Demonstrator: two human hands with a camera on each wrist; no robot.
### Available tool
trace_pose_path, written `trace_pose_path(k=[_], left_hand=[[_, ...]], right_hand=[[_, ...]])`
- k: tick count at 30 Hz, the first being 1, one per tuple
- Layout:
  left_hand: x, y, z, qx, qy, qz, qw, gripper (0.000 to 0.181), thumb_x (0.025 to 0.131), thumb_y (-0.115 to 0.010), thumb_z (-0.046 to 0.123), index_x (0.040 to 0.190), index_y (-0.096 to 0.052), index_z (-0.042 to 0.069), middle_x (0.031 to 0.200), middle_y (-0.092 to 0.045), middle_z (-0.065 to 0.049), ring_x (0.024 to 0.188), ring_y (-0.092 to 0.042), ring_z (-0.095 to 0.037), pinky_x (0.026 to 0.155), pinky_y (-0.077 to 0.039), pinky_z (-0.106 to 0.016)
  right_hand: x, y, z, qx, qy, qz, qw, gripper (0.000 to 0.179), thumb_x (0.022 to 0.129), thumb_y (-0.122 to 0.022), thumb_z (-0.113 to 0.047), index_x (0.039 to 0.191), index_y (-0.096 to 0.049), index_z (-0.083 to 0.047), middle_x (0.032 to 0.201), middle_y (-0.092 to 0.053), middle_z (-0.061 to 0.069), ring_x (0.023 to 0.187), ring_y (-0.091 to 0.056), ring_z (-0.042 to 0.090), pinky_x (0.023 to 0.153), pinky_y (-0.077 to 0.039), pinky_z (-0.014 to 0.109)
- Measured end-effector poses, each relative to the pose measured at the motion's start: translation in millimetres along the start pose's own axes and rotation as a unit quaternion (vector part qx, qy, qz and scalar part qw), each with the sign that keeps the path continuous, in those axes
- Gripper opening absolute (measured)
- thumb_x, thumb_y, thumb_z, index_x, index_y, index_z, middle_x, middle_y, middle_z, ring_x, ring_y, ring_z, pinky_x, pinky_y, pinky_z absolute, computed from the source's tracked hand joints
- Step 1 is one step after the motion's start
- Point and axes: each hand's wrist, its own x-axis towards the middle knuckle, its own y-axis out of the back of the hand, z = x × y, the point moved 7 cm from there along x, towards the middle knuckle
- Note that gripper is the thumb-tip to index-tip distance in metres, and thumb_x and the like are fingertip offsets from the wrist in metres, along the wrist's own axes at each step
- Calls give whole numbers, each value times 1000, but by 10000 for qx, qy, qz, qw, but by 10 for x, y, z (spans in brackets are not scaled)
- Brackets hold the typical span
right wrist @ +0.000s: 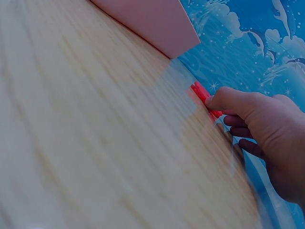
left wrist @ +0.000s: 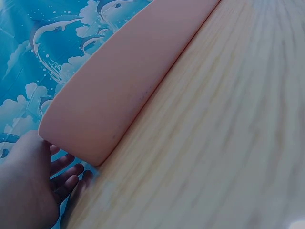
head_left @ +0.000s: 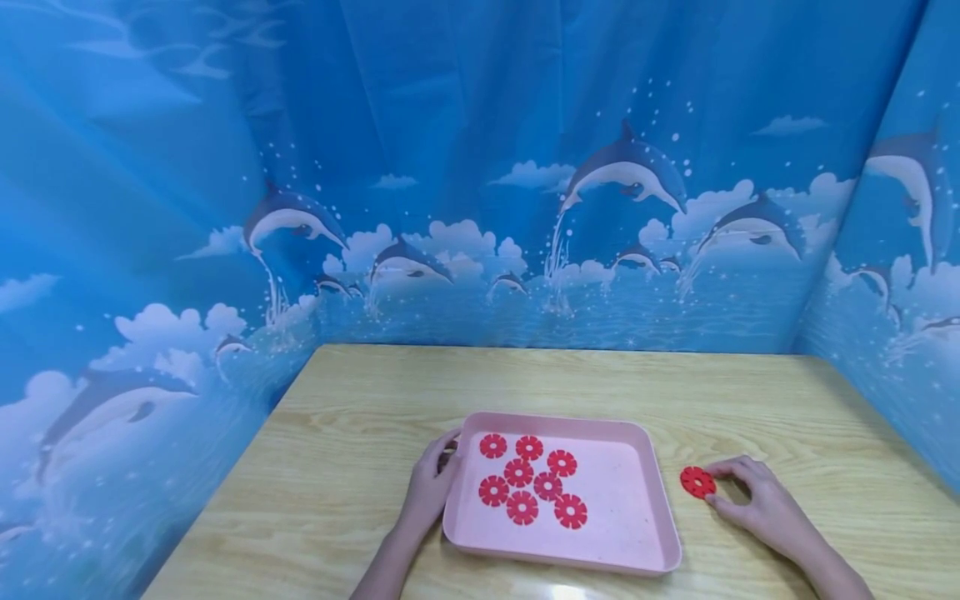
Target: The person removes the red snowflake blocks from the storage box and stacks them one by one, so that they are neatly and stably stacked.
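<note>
A pink tray [head_left: 615, 483] lies on the table with several red snowflake discs [head_left: 522, 507], flat notched building pieces, spread over its left half. At its left wall is my left hand [head_left: 432, 483]. The left wrist view shows the thumb at the rim of the tray [left wrist: 109, 86] and the other fingers [left wrist: 62, 179] loosely bent beside the corner. To the right of the tray, my right hand [head_left: 765, 504] pinches a red snowflake disc [head_left: 698, 482] between thumb and forefinger. Edge-on in the right wrist view, the held red disc [right wrist: 200, 93] shows two layers close over the tabletop.
The wood-grain table [head_left: 375, 392] extends around the tray. Its back and left edges meet a blue curtain [head_left: 480, 167] printed with dolphins and clouds, which also hangs along the right side.
</note>
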Motion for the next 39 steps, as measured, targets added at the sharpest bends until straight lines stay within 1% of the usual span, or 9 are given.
trace_pose_path(k=[9, 16, 23, 30, 36, 39], left_hand=[[3, 4, -5, 82, -51, 20, 10000, 35, 92, -54, 10, 127, -53, 4, 109, -57, -13, 94, -57, -25, 81, -49, -34], [4, 2, 3, 83, -79, -20, 9999, 35, 92, -54, 11, 127, -53, 4, 110, -56, -14, 94, -57, -25, 82, -49, -35], [0, 1, 11, 32, -169, -25, 9998, 35, 92, -54, 11, 126, -52, 2, 110, -56, -15, 94, -57, -26, 81, -49, -35], [-3, 7, 6, 73, -112, 8, 9999, 35, 92, -53, 10, 126, -53, 3, 109, -56, -14, 93, -57, -26, 81, -49, -35], [1, 5, 1, 51, 26, -20, 10000, 36, 92, -53, 9, 127, -52, 5, 110, -56, -13, 95, -56, -25, 82, -49, -35], [3, 5, 1, 41, 35, -25, 10000, 36, 92, -53, 9, 127, -52, 4, 110, -56, -13, 95, -56, -25, 82, -48, -35]], right_hand=[[5, -12, 5, -48, -107, -90, 9999, 34, 69, -81, -18, 98, -66, -9, 95, -57, -2, 92, -47, 17, 76, -35, 20], [7, -10, 11, -7, -106, -90, 9999, 33, 70, -80, -19, 98, -66, -9, 95, -56, -3, 92, -46, 13, 75, -33, 15], [7, -6, 10, 19, -72, -57, 10000, 33, 70, -80, -19, 98, -66, -9, 95, -56, -2, 92, -46, 12, 76, -33, 16], [3, -8, 11, 5, -68, -33, 10000, 33, 70, -80, -20, 98, -66, -10, 95, -57, -2, 92, -46, 12, 76, -33, 19], [1, -2, 12, 50, -56, 3, 10000, 32, 70, -80, -20, 97, -66, -11, 95, -57, -3, 92, -46, 10, 76, -32, 15], [0, 1, 6, 54, -51, 18, 10000, 32, 70, -80, -20, 96, -66, -11, 94, -57, -3, 92, -46, 9, 76, -32, 15]])
